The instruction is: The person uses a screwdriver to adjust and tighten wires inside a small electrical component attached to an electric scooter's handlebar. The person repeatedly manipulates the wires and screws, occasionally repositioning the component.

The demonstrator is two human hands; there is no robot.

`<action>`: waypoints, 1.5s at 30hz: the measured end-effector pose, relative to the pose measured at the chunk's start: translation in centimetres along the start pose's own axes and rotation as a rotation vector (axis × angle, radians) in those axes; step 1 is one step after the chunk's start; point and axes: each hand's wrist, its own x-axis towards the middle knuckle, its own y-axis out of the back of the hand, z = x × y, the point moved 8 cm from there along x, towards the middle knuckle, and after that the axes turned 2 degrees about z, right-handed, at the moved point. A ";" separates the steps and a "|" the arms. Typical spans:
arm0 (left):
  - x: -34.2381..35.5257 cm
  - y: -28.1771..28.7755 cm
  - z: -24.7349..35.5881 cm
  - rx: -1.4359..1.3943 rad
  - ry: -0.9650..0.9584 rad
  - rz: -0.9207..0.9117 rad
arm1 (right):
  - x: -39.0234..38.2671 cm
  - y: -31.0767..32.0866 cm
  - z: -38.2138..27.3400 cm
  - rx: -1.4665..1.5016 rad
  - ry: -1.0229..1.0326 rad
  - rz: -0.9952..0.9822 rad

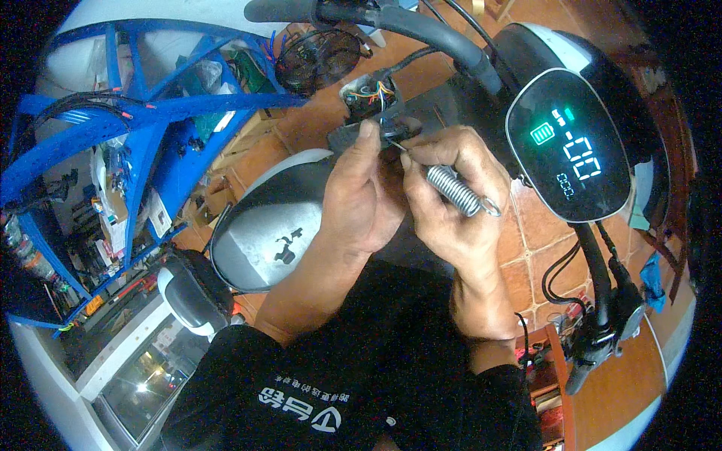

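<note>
My left hand (362,192) is closed around the lower part of a small dark housing, its thumb upright against the edge and its other fingers mostly hidden. The open housing (363,101) shows several thin coloured wires (382,94) inside, and a black cable leads to it. A silvery coil spring (453,190) with a loop at its end lies across my right hand (462,169), which is closed on it. Thumb and forefinger of that hand pinch a thin metal tip (398,144) close to the housing. Whether the tip belongs to the spring, I cannot tell.
A lit oval display (569,145) on a handlebar stands at the right, with a brake lever (583,368) below. A curved black grip bar (429,34) crosses the top. Left are blue shelves (150,165) full of parts, and a grey-and-black scooter panel (263,225).
</note>
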 end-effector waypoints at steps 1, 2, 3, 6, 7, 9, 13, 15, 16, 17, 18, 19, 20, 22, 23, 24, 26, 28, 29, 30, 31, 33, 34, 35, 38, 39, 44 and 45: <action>0.1 -0.4 0.1 -0.001 0.005 -0.033 | 0.1 0.0 -0.1 -0.008 0.001 0.007; 0.2 -0.7 0.1 0.000 0.012 -0.067 | 0.1 0.1 -0.1 -0.013 -0.002 0.013; 0.2 -0.7 0.1 -0.004 0.014 -0.065 | 0.1 0.1 -0.2 -0.019 -0.005 0.019; 0.2 -0.6 0.2 -0.024 0.011 -0.065 | 0.2 -0.1 -0.1 -0.010 0.008 -0.004; 0.2 -0.6 0.3 -0.036 0.004 -0.066 | 0.2 -0.2 -0.1 -0.003 0.016 -0.018; 0.2 -0.6 0.4 -0.055 0.005 -0.074 | 0.2 0.0 -0.3 -0.043 0.030 -0.028; 0.2 -0.8 0.4 -0.027 0.013 -0.081 | 0.4 -0.1 -0.3 -0.051 0.026 -0.056; 0.1 -0.7 0.5 -0.014 0.009 -0.063 | 0.3 -0.2 -0.1 -0.031 0.010 -0.065; 0.0 -0.5 0.6 -0.024 0.009 -0.050 | 0.3 -0.3 0.0 -0.021 0.002 -0.070; 0.0 -0.3 0.6 -0.035 0.008 -0.036 | 0.3 -0.3 -0.1 -0.032 0.002 -0.063; 0.0 -0.4 0.5 -0.057 0.017 -0.060 | 0.2 -0.3 -0.1 -0.042 0.003 -0.055; 0.1 -0.4 0.5 -0.079 0.025 -0.083 | 0.2 -0.2 -0.2 -0.053 0.004 -0.048; 0.2 -0.6 0.5 -0.100 0.035 -0.107 | 0.2 -0.2 -0.2 -0.046 0.006 -0.048; 0.2 -0.4 0.6 -0.067 0.018 -0.046 | 0.3 -0.3 -0.2 -0.032 0.011 -0.048; 0.1 -0.2 0.7 -0.050 0.009 -0.016 | 0.3 -0.3 -0.2 -0.033 0.013 -0.052; 0.1 -0.1 0.7 -0.046 0.011 0.005 | 0.3 -0.3 -0.2 -0.034 0.014 -0.056; 0.0 0.1 0.6 -0.040 0.017 0.046 | 0.3 -0.2 -0.3 -0.043 0.011 -0.048; 0.0 0.3 0.5 -0.037 0.023 0.054 | 0.2 -0.1 -0.3 -0.059 0.001 -0.024; 0.0 0.5 0.5 -0.037 0.025 0.059 | 0.2 -0.2 -0.5 -0.063 0.021 -0.037; 0.0 0.5 0.5 -0.030 0.026 0.048 | 0.3 -0.4 -0.6 -0.067 0.041 -0.050; -0.1 0.5 0.5 -0.024 0.026 0.037 | 0.4 -0.6 -0.7 -0.072 0.061 -0.064; -0.1 0.2 0.5 -0.022 0.037 0.031 | 0.4 -0.5 -0.6 -0.057 0.068 -0.036; 0.0 0.0 0.4 -0.033 0.047 0.035 | 0.4 -0.3 -0.6 -0.049 0.072 -0.023; 0.0 -0.1 0.4 -0.048 0.057 0.040 | 0.4 -0.3 -0.5 -0.047 0.056 -0.023; 0.0 0.1 0.4 -0.048 0.051 0.068 | 0.5 -0.4 -0.2 -0.039 0.012 -0.037; 0.0 0.1 0.4 -0.059 0.055 0.057 | 0.6 -0.4 -0.1 -0.035 0.000 -0.052; 0.0 0.1 0.6 -0.056 0.046 0.067 | 0.5 -0.4 0.7 0.015 -0.049 -0.012; -0.1 0.0 0.6 -0.061 0.048 0.051 | 0.4 -0.3 0.9 0.021 -0.073 -0.037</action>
